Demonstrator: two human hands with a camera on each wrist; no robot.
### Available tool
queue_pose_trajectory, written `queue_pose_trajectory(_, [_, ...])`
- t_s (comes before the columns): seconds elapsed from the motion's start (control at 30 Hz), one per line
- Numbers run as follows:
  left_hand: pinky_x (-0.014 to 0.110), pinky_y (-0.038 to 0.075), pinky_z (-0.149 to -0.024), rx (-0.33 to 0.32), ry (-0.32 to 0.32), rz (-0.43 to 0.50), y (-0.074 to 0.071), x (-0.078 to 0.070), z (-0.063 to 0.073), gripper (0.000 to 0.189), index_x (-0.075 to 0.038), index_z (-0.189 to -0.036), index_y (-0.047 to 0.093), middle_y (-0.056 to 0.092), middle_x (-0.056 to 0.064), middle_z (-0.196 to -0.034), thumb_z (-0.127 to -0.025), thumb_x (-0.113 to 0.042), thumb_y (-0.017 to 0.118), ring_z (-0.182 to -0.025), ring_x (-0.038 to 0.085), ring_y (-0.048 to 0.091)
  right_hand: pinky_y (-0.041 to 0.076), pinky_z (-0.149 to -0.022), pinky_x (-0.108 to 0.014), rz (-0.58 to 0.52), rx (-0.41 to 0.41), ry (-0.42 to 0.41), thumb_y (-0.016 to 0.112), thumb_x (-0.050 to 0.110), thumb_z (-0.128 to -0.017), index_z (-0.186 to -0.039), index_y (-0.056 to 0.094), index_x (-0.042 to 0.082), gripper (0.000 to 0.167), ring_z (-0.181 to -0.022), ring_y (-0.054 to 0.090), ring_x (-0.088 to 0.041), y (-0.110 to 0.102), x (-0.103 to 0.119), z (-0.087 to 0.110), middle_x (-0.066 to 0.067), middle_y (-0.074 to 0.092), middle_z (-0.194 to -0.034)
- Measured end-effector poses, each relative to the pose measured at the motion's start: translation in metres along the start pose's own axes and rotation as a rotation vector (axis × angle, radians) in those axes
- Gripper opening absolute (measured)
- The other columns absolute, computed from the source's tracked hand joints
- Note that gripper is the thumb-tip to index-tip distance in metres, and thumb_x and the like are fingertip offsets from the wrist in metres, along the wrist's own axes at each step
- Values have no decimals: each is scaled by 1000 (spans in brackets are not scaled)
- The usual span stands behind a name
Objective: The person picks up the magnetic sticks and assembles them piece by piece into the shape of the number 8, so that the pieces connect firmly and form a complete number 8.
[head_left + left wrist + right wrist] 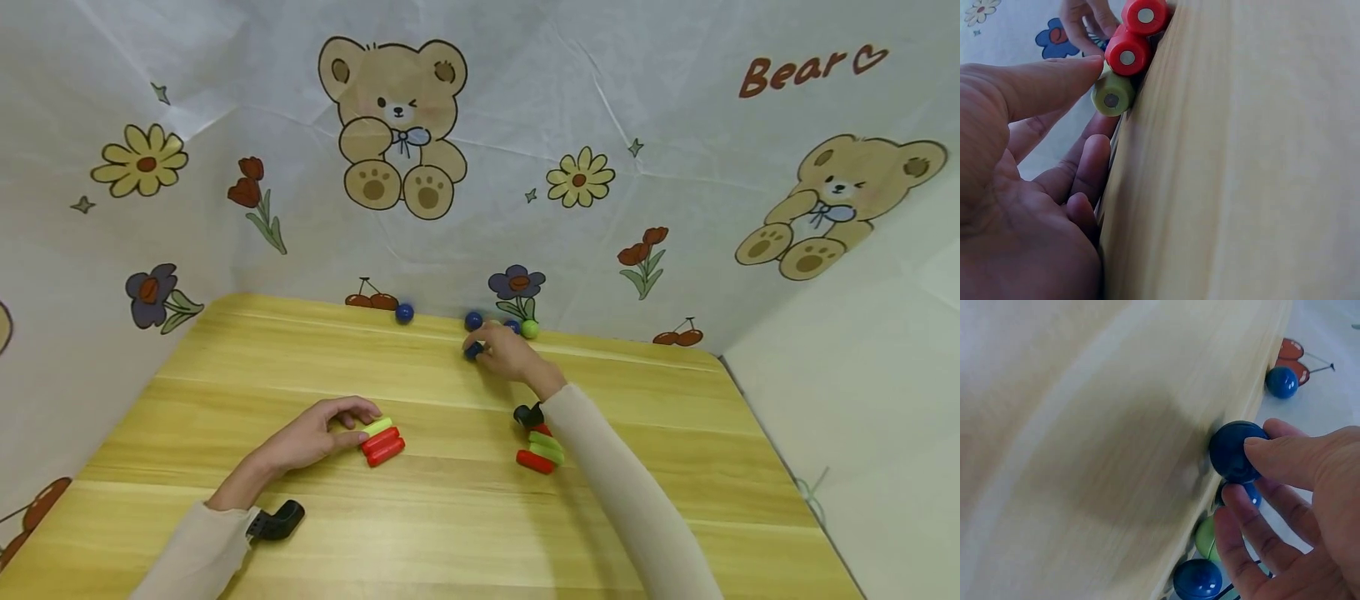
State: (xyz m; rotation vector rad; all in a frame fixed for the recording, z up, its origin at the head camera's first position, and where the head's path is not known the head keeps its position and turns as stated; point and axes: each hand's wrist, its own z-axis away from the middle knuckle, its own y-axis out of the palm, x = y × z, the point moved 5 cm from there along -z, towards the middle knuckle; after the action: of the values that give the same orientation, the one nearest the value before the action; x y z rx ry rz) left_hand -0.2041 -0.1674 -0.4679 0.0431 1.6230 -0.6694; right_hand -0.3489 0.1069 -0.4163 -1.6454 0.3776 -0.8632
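In the head view my left hand (322, 429) is at a small row of short magnetic rods on the wooden table. Its thumb and fingers pinch the yellow-green rod (377, 427), which lies against two red rods (384, 447). Round metal discs show in the ends of these rods (1127, 57) in the left wrist view. Farther back, my right hand (510, 352) holds a dark blue ball (1235, 452) between thumb and fingertips, close over the table.
Along the table's back edge sit more blue balls (405, 313) and a green ball (530, 329), against a printed cloth (480, 250). A second group of red rods (535, 462) and green rods (546, 450) lies near the right forearm, partly hidden by its black wrist device (528, 415).
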Motion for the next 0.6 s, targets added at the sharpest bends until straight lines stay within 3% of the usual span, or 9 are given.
queue_pose_trajectory(0.4, [26, 47, -87, -7, 0, -48, 1, 1, -1, 27, -7, -126, 67, 68, 9, -120, -99, -13, 69, -99, 17, 56, 55, -87, -38, -48, 2, 25, 70, -4, -93, -115, 73, 5, 24, -95, 65, -23, 5, 21, 27, -9, 72, -112])
queue_pose_trajectory(0.6, [26, 47, -86, -7, -11, -38, 2, -5, 0, 28, -5, -127, 67, 68, 10, -122, -100, -13, 67, -100, 19, 55, 55, -89, -39, -64, 7, 85, 71, -3, -93, -114, 72, 7, 23, -98, 67, -23, 7, 28, 48, -8, 73, -112])
